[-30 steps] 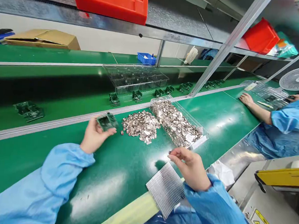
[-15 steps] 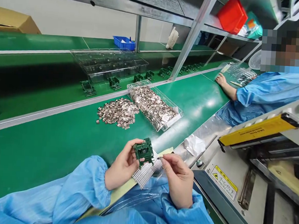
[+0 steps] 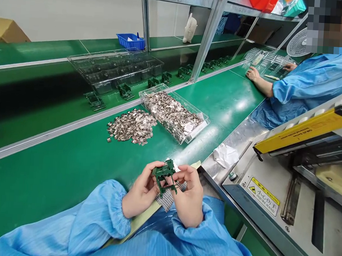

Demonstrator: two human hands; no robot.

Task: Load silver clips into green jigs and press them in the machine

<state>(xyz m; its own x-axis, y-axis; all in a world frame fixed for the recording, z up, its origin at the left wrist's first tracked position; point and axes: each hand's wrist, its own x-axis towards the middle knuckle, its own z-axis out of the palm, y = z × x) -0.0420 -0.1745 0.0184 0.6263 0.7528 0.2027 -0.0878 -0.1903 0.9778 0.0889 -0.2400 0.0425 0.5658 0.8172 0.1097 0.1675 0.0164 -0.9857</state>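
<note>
My left hand (image 3: 141,192), its fingers closed, grips the left side of a green circuit board (image 3: 166,170) with an open, frame-like outline. The board is tilted above my lap. My right hand (image 3: 188,198) is closed around the board's right edge, index finger on the upper side and thumb by the lower gap. Whether a small part is also between those fingers is hidden. Beneath the board lies a sheet with rows of small silvery pieces (image 3: 165,201), on a pale yellow strip (image 3: 145,219) at the table's edge.
Beyond my hands are a pile of small metal parts (image 3: 132,126) and a clear tray (image 3: 198,135) full of them. Circuit boards (image 3: 125,91) and a clear blister tray (image 3: 113,68) stand behind the rail. A machine (image 3: 260,187) is at right; a co-worker's hand (image 3: 252,74) rests farther off.
My right hand has moved left from beside the board onto its right edge. The small dark piece seen in its fingers before is hidden now. The board has tilted, and the view has shifted.
</note>
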